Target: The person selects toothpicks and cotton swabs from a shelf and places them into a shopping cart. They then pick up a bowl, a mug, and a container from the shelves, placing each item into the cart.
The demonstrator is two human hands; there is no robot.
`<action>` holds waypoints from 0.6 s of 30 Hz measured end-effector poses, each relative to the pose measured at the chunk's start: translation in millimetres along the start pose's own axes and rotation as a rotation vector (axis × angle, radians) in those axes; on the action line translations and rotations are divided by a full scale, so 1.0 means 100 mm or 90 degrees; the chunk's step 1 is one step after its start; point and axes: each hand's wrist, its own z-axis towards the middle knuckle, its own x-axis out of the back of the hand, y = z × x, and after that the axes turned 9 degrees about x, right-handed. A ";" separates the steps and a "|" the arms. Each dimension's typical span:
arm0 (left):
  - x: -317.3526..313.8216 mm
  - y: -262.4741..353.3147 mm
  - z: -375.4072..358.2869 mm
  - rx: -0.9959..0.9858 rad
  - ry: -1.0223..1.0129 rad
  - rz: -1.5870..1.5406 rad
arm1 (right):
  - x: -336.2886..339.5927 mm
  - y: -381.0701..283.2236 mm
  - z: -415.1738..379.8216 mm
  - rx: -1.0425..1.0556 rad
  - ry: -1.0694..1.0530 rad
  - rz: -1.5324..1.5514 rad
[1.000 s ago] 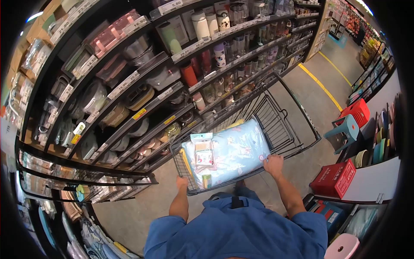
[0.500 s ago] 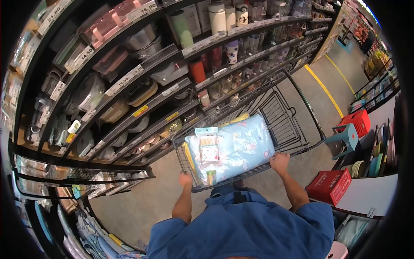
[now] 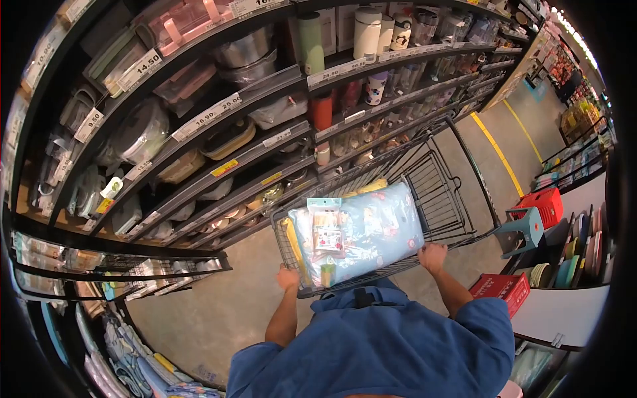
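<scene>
My left hand [image 3: 288, 277] is closed around the near left corner of a black wire shopping cart [image 3: 458, 202]. Farther right, my right hand [image 3: 432, 257] grips the cart's near edge, fingers wrapped round it. Between them in the basket lies a large light blue package in clear plastic [image 3: 381, 222]. On top of it rest a small packet with a clear window [image 3: 328, 229] and a small green-and-yellow item [image 3: 328, 274]. Something yellow [image 3: 290, 242] shows along the package's left side, partly hidden beneath it.
Shelves [image 3: 265, 139] of food containers, flasks and cups run along the cart's far left side. On the right are a red box [image 3: 501, 292], a grey-blue stool [image 3: 524, 229] and a red basket [image 3: 541, 205]. Yellow lines [image 3: 497, 152] cross the floor beyond the cart.
Both hands keep their hold on the cart. Flasks and containers on the shelves appear farther right and slightly larger in view. The load in the basket looks unchanged.
</scene>
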 end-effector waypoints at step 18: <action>-0.11 0.08 0.06 0.022 0.015 -0.075 | 0.20 0.05 0.29 0.057 -0.015 0.021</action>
